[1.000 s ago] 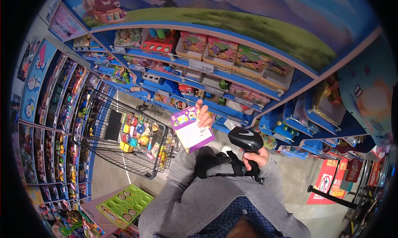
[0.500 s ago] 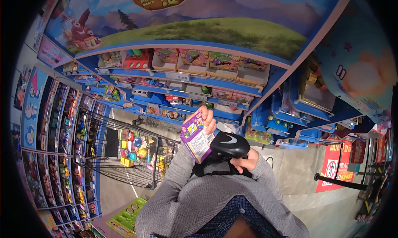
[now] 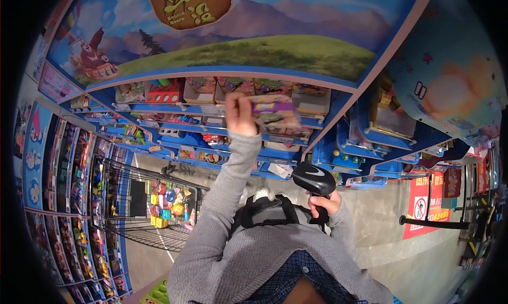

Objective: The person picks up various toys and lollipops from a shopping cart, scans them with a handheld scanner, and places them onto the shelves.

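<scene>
My left hand (image 3: 239, 113) is stretched out to the toy shelves, its fingers closed on one end of a small purple box (image 3: 273, 109). Motion blurs both the hand and the box, which overlaps the shelf's front edge in this view. Lower down, near my waist, my right hand (image 3: 327, 202) grips the handle of a black handheld barcode scanner (image 3: 313, 179). The scanner's rounded head, with a white curved mark, points up and to the left. Small open display boxes (image 3: 272, 87) stand on the upper shelf behind my left hand.
A wire shopping cart (image 3: 153, 240) at the left holds several colourful toys (image 3: 172, 200). Blue shelves (image 3: 344, 161) run along the front and right. Tall racks of goods (image 3: 69, 171) line the left side. A red sign (image 3: 423, 203) and a black rail (image 3: 434, 223) are at the right.
My left hand has carried the purple box up and forward from beside the scanner to the shelf. The scanner in my right hand has shifted a little to the right.
</scene>
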{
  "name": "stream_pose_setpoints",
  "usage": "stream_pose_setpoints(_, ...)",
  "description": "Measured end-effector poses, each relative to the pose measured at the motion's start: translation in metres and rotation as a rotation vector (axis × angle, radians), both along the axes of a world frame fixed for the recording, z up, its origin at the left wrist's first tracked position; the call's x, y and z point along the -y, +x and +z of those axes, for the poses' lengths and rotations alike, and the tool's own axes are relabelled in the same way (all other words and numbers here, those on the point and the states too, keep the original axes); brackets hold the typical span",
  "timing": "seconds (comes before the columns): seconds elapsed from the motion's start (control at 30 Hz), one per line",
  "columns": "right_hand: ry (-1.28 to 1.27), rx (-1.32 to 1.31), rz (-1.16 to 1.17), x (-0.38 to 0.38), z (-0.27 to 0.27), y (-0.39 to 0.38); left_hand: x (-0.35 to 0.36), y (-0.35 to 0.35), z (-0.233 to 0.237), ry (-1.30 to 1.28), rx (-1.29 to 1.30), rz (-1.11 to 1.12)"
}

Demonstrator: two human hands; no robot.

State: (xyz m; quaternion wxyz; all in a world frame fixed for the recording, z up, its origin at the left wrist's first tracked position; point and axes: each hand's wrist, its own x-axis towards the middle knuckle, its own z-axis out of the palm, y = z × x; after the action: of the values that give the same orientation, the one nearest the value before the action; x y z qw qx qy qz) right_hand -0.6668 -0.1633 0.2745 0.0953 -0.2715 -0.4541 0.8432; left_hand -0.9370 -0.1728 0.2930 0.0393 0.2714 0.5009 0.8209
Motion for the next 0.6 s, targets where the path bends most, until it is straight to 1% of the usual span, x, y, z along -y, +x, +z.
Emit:
stream_pose_setpoints(0.03,0.006,0.0,-0.011,0.0,-0.003,0.004,-0.012,0.003,0.0,-0.036,-0.044,-0.004)
stream_pose_setpoints(0.1,0.004,0.031,-0.044,0.003,-0.008,0.012,-0.037,0.021,0.008,0.086,0.066,-0.119)
stream_pose_setpoints(0.13,0.001,0.028,-0.067,0.006,-0.005,0.014,-0.045,0.025,0.01,0.068,-0.016,-0.119)
stream_pose_setpoints(0.3,0.026,-0.006,-0.105,0.017,-0.006,0.024,-0.078,0.036,0.009,0.089,-0.042,-0.161)
stream_pose_setpoints(0.37,0.022,-0.002,-0.127,0.021,-0.007,0.025,-0.089,0.027,0.0,-0.053,-0.096,-0.156)
stream_pose_setpoints(0.4,0.025,-0.016,-0.127,0.022,-0.006,0.025,-0.094,0.026,0.0,-0.049,-0.099,-0.17)
stream_pose_setpoints(0.47,0.04,-0.004,-0.139,0.025,-0.009,0.026,-0.103,0.025,0.001,-0.306,-0.127,-0.116)
stream_pose_setpoints(0.5,0.055,0.011,-0.135,0.026,-0.009,0.027,-0.11,0.026,-0.004,-0.302,-0.128,-0.124)
stream_pose_setpoints(0.57,0.06,0.014,-0.142,0.028,-0.004,0.025,-0.123,0.026,-0.016,0.269,0.431,-0.38)
stream_pose_setpoints(0.6,0.061,0.017,-0.142,0.028,-0.002,0.025,-0.119,0.025,-0.011,0.272,0.431,-0.382)
